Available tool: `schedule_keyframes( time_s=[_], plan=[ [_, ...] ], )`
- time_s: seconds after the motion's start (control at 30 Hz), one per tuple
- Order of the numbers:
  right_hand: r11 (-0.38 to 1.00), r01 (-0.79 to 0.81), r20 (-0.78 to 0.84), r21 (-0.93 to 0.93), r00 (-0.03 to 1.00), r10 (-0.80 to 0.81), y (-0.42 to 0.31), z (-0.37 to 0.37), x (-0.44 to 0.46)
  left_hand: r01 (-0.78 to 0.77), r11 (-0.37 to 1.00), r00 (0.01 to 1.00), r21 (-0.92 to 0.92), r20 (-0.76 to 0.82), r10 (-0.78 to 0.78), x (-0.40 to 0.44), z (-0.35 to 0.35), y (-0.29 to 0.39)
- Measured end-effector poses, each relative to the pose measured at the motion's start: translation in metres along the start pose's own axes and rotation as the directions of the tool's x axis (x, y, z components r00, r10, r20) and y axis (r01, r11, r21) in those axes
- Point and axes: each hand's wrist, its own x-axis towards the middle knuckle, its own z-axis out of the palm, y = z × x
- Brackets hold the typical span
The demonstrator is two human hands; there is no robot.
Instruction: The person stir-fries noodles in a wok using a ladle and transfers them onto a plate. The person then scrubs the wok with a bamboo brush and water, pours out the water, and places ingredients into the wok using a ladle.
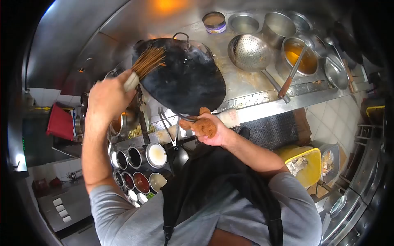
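My left hand [107, 96] is wrapped round the pale bound end of a bamboo brush [150, 61]. The brush's thin bristles fan out over the upper left part of a large black wok [188, 78]. The wok is tilted on the stove, with one loop handle at its far edge and another at its near edge. With a brown cloth [206, 126] bunched in it, my right hand [213, 133] is closed at the near handle. Its fingers are partly hidden by the cloth.
Right of the wok lie a perforated strainer [249, 53], a pot of orange liquid [310, 61], metal bowls [244, 23] and a tin [214, 22]. Tongs [175, 133] and several sauce containers [140, 182] are at the near left. A yellow bin [310, 168] stands lower right.
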Motion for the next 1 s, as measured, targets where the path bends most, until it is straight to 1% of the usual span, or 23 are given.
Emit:
schedule_keyframes(
  time_s=[0.03,0.07,0.1,0.13,0.17,0.2,0.23,0.27,0.3,0.33,0.37,0.43,0.47,0.5,0.57,0.63,0.67,0.7,0.73,0.77,0.83,0.93,1.0],
  plan=[
    [0.999,0.011,-0.095,-0.036,0.995,-0.015,0.002,0.007,0.004,0.047,0.997,0.999,-0.057,-0.003,-0.048,-0.006,0.016,-0.018],
    [0.997,0.022,-0.026,-0.071,0.999,-0.024,0.005,0.014,0.011,0.127,0.979,0.991,-0.161,-0.013,-0.131,-0.016,0.040,-0.037],
    [0.989,0.079,-0.133,-0.122,0.986,-0.096,0.006,0.012,0.026,0.193,0.951,0.977,-0.241,-0.038,-0.208,-0.026,0.064,-0.051],
    [0.975,0.131,-0.236,-0.181,0.956,-0.173,0.006,0.004,0.046,0.361,0.843,0.926,-0.400,0.049,-0.374,-0.036,0.092,-0.060],
    [0.954,0.174,-0.333,-0.245,0.909,-0.252,0.004,0.003,0.061,0.240,0.812,0.913,-0.533,-0.160,-0.375,-0.048,0.158,-0.084],
    [0.919,0.187,-0.362,-0.346,0.877,-0.315,-0.003,0.012,0.071,0.201,0.739,0.883,-0.643,-0.208,-0.421,-0.060,0.205,-0.090],
    [0.906,0.243,-0.370,-0.346,0.852,-0.369,-0.007,0.015,0.088,0.164,0.671,0.830,-0.723,-0.266,-0.490,-0.069,0.259,-0.090],
    [0.891,0.294,-0.380,-0.346,0.825,-0.419,-0.009,0.012,0.110,0.333,0.513,0.791,-0.791,-0.062,-0.608,-0.077,0.286,-0.074],
    [0.872,0.342,-0.389,-0.349,0.794,-0.467,-0.013,0.006,0.130,0.344,0.306,0.749,-0.888,0.063,-0.660,-0.080,0.332,-0.062],
    [0.863,0.388,-0.343,-0.324,0.802,-0.489,-0.021,-0.005,0.147,0.295,0.368,0.719,-0.882,-0.049,-0.693,-0.082,0.361,-0.041],
    [0.851,0.398,-0.337,-0.342,0.793,-0.507,-0.028,-0.008,0.158,0.375,0.298,0.710,-0.878,0.065,-0.702,-0.083,0.392,-0.032],
    [0.832,0.414,-0.332,-0.369,0.778,-0.534,-0.038,-0.015,0.178,0.658,0.194,0.663,-0.727,0.438,-0.608,-0.083,0.443,-0.020],
    [0.830,0.364,-0.279,-0.423,0.819,-0.501,-0.049,-0.028,0.186,0.724,0.210,0.646,-0.657,0.540,-0.540,-0.084,0.463,-0.016],
    [0.786,0.331,-0.287,-0.522,0.800,-0.527,-0.048,-0.027,0.181,0.703,0.230,0.684,-0.673,0.550,-0.480,-0.086,0.499,-0.013],
    [0.672,0.255,-0.293,-0.695,0.753,-0.589,-0.049,-0.020,0.165,0.700,0.347,0.712,-0.623,0.575,-0.403,-0.092,0.474,0.001],
    [0.254,0.038,-0.187,-0.966,0.575,-0.796,-0.057,-0.049,0.148,0.673,0.408,0.735,-0.617,0.617,-0.281,-0.092,0.502,-0.007],
    [0.034,-0.125,-0.089,-0.992,0.471,-0.878,-0.058,-0.068,0.131,0.656,0.439,0.741,-0.614,0.635,-0.218,-0.090,0.521,-0.015],
    [-0.170,-0.307,0.041,-0.936,0.385,-0.922,-0.057,-0.080,0.112,0.547,0.613,0.779,-0.570,0.615,-0.124,-0.085,0.540,-0.029],
    [-0.116,-0.373,-0.052,-0.920,0.411,-0.910,-0.052,-0.081,0.088,0.410,0.755,0.798,-0.512,0.602,-0.025,-0.079,0.559,-0.044],
    [-0.063,-0.440,-0.149,-0.896,0.430,-0.891,-0.042,-0.080,0.062,0.419,0.743,0.833,-0.521,0.547,-0.086,-0.076,0.525,-0.046],
    [-0.323,-0.643,-0.021,-0.694,0.467,-0.884,-0.041,-0.171,0.046,0.386,0.718,0.903,-0.579,0.396,-0.165,-0.068,0.469,-0.049],
    [-0.359,-0.575,0.154,-0.735,0.375,-0.914,-0.018,-0.164,0.016,0.262,0.665,0.964,-0.700,0.155,-0.217,-0.047,0.436,-0.054],
    [-0.094,-0.443,0.136,-0.892,-0.063,-0.989,-0.027,-0.128,-0.027,0.167,0.604,0.979,-0.779,0.062,-0.192,-0.026,0.393,-0.040]
  ],
)
